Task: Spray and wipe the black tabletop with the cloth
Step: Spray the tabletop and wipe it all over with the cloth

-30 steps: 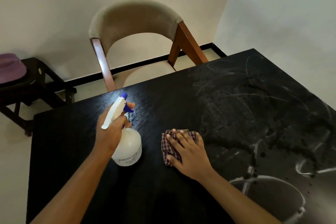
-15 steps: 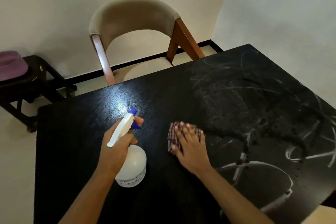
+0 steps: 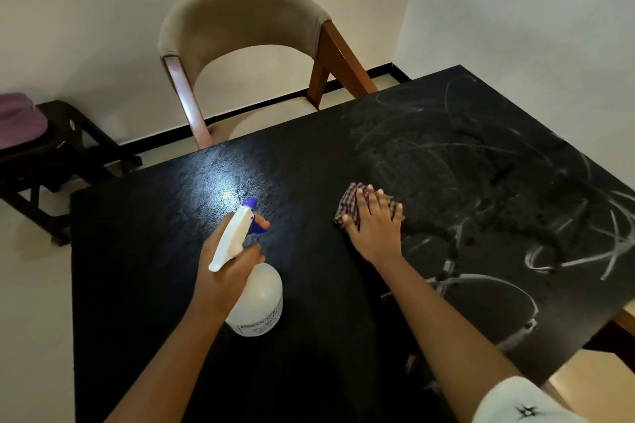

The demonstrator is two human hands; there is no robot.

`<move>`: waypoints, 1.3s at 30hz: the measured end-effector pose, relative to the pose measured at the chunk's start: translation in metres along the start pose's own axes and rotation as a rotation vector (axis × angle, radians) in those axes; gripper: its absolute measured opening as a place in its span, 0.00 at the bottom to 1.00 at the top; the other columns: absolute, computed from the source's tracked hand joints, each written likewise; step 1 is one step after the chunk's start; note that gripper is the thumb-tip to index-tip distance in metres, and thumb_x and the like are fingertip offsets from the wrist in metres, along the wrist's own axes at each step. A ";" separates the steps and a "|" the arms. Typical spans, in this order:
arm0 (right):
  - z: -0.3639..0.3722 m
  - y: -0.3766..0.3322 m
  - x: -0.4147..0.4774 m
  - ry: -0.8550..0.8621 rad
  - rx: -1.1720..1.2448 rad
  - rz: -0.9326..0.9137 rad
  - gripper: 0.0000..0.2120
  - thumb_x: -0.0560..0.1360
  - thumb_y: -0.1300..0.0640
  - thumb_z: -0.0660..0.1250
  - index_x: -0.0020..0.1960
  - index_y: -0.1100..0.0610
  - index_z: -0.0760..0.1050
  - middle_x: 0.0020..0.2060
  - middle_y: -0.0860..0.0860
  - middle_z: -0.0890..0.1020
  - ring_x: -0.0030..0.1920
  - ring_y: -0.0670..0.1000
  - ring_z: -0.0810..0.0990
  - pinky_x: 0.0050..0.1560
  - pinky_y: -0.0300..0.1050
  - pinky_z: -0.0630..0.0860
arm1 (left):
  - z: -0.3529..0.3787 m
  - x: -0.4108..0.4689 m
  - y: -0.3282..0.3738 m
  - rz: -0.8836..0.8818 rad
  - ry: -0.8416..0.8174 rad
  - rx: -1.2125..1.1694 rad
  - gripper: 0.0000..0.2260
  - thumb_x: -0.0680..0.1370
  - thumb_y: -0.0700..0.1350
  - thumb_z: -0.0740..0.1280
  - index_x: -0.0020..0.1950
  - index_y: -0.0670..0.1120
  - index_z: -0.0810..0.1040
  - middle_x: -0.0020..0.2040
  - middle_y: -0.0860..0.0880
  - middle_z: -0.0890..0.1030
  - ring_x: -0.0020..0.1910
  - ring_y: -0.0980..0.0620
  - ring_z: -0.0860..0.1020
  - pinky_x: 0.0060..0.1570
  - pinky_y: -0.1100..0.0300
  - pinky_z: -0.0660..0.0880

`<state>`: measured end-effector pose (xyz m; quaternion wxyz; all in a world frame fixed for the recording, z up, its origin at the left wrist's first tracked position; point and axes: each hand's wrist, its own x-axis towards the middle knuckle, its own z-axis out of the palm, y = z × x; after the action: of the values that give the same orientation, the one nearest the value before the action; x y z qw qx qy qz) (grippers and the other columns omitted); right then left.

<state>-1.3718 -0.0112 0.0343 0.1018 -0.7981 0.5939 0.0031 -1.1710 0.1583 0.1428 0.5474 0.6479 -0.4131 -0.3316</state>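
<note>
The black tabletop [image 3: 309, 354] fills the lower view; its right half carries pale streaks and smears. My left hand [image 3: 226, 268] grips a white spray bottle [image 3: 259, 306] with a blue nozzle, index finger on the trigger, nozzle aimed at the far middle of the table. A checked red-and-white cloth [image 3: 348, 204] lies folded on the table under my right hand [image 3: 376, 220], which presses it flat with spread fingers at the edge of the smeared area. Most of the cloth is hidden by the hand.
A beige upholstered chair [image 3: 240, 24] with wooden legs stands at the table's far side. A dark low stand [image 3: 58, 151] with a purple item [image 3: 19, 120] is at the left by the wall. White walls close in behind and at the right.
My right hand has slid the cloth forward and to the right toward the smears. The left hand with the bottle has drawn back slightly toward me. The camera view has shifted.
</note>
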 end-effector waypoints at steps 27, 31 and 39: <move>0.021 0.015 -0.168 0.096 0.118 -0.220 0.23 0.76 0.49 0.52 0.68 0.51 0.73 0.66 0.48 0.76 0.70 0.51 0.70 0.69 0.60 0.60 | 0.016 -0.003 -0.002 0.072 -0.020 0.065 0.24 0.70 0.36 0.61 0.49 0.67 0.78 0.51 0.48 0.81 0.55 0.51 0.80 0.44 0.47 0.82; 0.015 0.020 -0.221 0.037 0.484 -0.182 0.19 0.80 0.54 0.55 0.68 0.50 0.72 0.65 0.47 0.76 0.68 0.49 0.70 0.73 0.49 0.54 | 0.016 -0.016 0.005 0.028 -0.016 0.079 0.21 0.75 0.31 0.62 0.48 0.59 0.78 0.44 0.58 0.82 0.46 0.63 0.80 0.44 0.54 0.81; -0.076 0.042 -0.262 0.197 2.067 0.596 0.15 0.82 0.53 0.56 0.62 0.55 0.77 0.54 0.55 0.84 0.53 0.56 0.83 0.55 0.56 0.78 | 0.027 -0.096 0.037 -0.225 -0.206 0.040 0.16 0.61 0.38 0.61 0.45 0.45 0.81 0.44 0.50 0.83 0.40 0.53 0.76 0.35 0.58 0.71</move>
<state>-1.4975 0.2125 0.1350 0.6730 -0.1459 0.4846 -0.5394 -1.2433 0.2301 0.1723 0.4486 0.6634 -0.3984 -0.4472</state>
